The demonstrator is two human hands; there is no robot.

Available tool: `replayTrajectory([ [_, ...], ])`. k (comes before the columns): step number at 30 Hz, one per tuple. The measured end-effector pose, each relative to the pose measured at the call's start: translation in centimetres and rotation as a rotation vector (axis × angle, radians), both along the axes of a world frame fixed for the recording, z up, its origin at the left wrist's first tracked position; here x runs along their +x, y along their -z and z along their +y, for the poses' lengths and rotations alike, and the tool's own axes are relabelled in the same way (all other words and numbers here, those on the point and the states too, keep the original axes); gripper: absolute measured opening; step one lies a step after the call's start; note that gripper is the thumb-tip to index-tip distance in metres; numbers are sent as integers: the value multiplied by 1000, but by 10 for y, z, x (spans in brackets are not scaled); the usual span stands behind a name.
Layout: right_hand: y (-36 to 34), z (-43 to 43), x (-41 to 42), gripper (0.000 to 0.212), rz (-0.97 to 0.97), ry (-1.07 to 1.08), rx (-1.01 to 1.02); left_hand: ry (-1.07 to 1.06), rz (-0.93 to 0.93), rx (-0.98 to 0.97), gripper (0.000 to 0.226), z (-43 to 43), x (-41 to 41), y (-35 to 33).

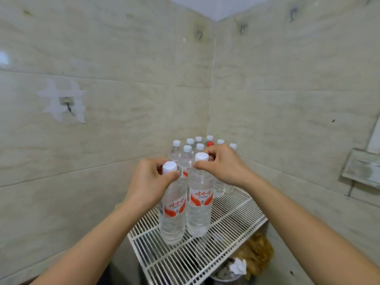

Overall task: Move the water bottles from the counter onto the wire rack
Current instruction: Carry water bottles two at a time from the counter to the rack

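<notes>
- Two clear plastic water bottles with white screw caps and red-and-white labels stand upright, side by side, on the front half of the white wire rack (226,229): the left bottle (172,214) and the right bottle (199,208), close enough that you cannot tell whether they touch.
- Your left hand (151,179) is curled round the neck of the left bottle just under its cap. Thumb and fingers close on it and hide the neck.
- Your right hand (224,167) pinches the neck of the right bottle the same way, thumb in front, fingers wrapped behind the cap.
- Both bases are level with the wires. Whether they rest on the rack or hang just above it is not clear.
- More clear bottles with white caps (187,148) crowd the back of the rack, in the corner of the beige tiled walls. Your hands cover most of them, so you cannot count them.
- One red cap (210,143) shows among them; its bottle is hidden behind your right hand.
- The lower picture edge cuts off the rack's near corner.
- Through the wires you can make out crumpled white paper (238,266) and an orange-brown mass (257,249) below, too blurred to identify.
- At the right edge, a grey wall shelf (364,169) is cut off and smeared.
</notes>
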State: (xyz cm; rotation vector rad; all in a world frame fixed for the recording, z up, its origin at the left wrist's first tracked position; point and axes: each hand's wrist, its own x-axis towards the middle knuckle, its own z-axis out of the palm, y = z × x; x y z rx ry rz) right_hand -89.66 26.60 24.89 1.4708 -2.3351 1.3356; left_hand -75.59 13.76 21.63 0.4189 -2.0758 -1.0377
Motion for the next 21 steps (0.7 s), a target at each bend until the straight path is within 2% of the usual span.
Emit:
replayTrajectory([
  [4, 3, -5, -52, 34, 25, 28, 21, -16, -36, 55, 27, -3, -51, 12],
  [10, 18, -13, -122, 40, 13, -20, 95, -92, -39, 17, 6, 6, -112, 18],
  [17, 30, -36, -188, 45, 29, -115, 157, -170, -80, 22, 16, -8, -171, 25],
  [21, 32, -50, -210, 38, 55, -185, 206, -202, -99, 38, 21, -16, -190, 26],
])
